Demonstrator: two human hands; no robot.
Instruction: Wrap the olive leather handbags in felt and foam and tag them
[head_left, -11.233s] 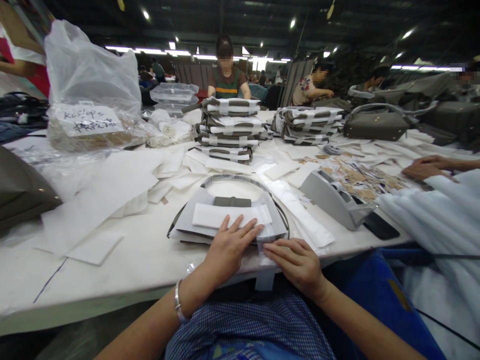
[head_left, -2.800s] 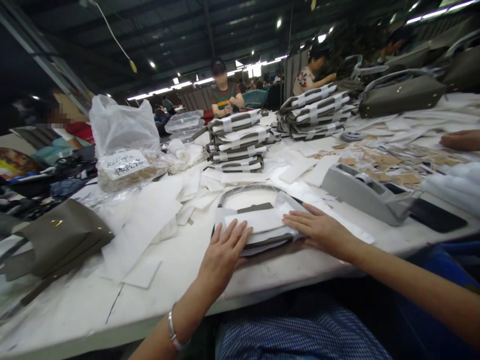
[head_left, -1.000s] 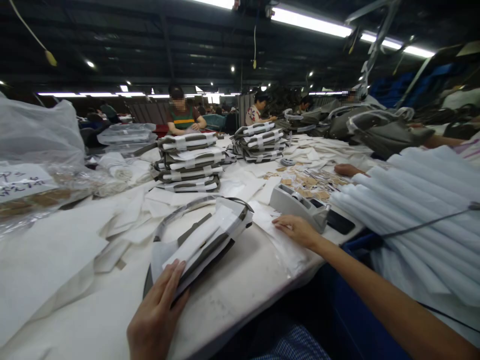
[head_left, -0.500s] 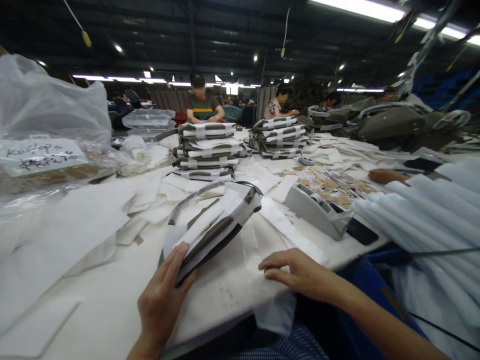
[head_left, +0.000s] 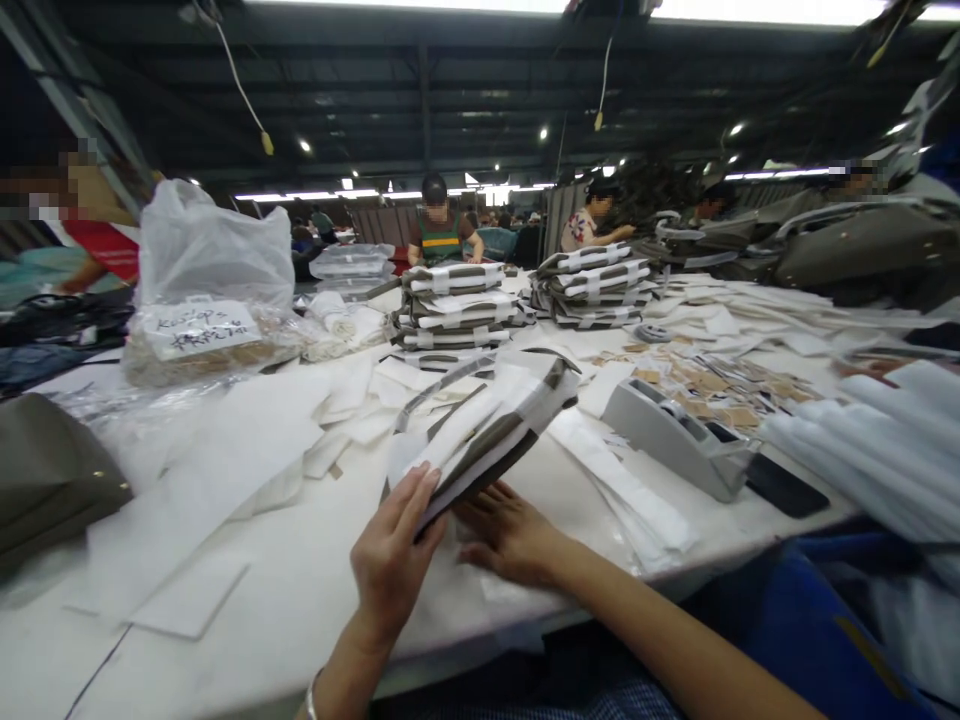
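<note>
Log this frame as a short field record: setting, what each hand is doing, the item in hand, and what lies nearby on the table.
setting: long white table in a workshop, other people seated at the far end
left hand: grips the near edge of the wrapped bag piece, tilting it up off the table
right hand: flat on the table, fingers under the raised piece
item: grey panel with handle, wrapped in white sheets
nearby: tape dispenser to the right; stacks of wrapped pieces behind; plastic bag at left

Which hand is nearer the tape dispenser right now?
Right. The right hand lies under the raised bundle, left of the tape dispenser; the left hand grips the bundle's near edge, farther off.
</note>
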